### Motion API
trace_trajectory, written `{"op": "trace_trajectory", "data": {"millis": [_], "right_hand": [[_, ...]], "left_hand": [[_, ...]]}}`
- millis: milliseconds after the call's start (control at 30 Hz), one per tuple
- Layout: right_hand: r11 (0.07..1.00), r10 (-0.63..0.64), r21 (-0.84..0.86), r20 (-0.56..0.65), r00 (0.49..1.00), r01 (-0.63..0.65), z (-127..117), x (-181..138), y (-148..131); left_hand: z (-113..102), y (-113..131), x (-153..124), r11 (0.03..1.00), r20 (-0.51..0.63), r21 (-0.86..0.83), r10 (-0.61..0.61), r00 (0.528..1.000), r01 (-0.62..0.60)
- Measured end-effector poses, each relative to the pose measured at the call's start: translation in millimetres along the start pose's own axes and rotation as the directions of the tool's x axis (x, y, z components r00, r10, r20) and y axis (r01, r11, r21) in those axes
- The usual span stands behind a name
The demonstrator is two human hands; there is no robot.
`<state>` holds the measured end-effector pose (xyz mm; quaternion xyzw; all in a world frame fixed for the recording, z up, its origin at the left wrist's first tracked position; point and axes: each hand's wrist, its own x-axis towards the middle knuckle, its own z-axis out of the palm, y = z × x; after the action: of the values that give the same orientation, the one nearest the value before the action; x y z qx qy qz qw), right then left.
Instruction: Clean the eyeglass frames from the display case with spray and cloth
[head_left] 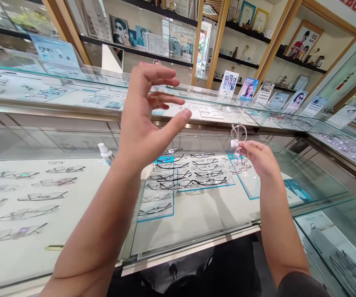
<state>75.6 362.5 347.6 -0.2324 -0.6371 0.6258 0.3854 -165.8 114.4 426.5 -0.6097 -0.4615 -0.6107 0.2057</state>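
My left hand [148, 111] is raised over the glass display case [171, 231], fingers spread and curved, with nothing in it. At the right, my right hand [261, 156] pinches a pair of clear-framed eyeglasses [239, 136] between thumb and fingers. The eyeglasses hang upright on end, one lens above the other, and a small white tag shows on them. Below and between my hands, several dark-framed eyeglasses [180, 181] lie in rows on blue-edged trays. Another pale pair [241, 168] shows just beneath the held one.
A white spray bottle [106, 154] stands beyond my left forearm. More eyeglasses [32, 212] lie in the left section. A gold-coloured piece [54, 248] sits near the front. Behind runs a second glass counter [88, 82] with advertising cards [229, 84]. Wooden-framed shelves [242, 31] stand farther back.
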Motion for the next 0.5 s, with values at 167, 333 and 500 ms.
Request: {"op": "trace_trajectory", "data": {"millis": [167,333,500], "right_hand": [[0.947,0.269,0.234,-0.201,0.942,-0.22,-48,-32,54],[0.87,0.42,0.363,-0.192,0.887,-0.333,-70,-62,77],[0.812,0.488,0.455,-0.188,0.852,-0.365,-75,-73,89]], "left_hand": [[-3,5,2,0.994,-0.011,-0.053,0.097,0.995,-0.098],[2,45,-6,0.999,0.118,-0.006,0.052,0.992,-0.052],[36,100,-23,0.996,0.592,0.053,0.022,0.805,-0.066]]}}
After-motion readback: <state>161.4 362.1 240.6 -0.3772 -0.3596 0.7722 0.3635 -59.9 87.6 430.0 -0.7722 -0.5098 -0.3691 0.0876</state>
